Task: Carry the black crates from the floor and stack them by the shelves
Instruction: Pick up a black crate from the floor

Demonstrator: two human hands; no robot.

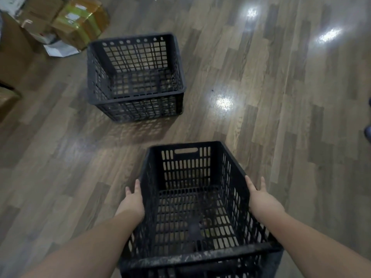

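Note:
Two black slatted crates are in the head view. The near crate (192,199) is right below me, empty, with a handle slot in its far wall. My left hand (133,201) presses flat against its left side wall, fingers straight. Against the right side wall lies my right hand (261,196), fingers also straight and pointing forward. I cannot tell whether this crate is off the floor. A second empty black crate (134,77) stands on the wooden floor further ahead and to the left. No shelves are visible.
Cardboard boxes (80,21) and loose paper (60,49) lie at the far left, with a larger box (12,53) along the left edge. The glossy wood floor (281,97) stretches ahead and right. A dark shape (368,133) shows at the right edge.

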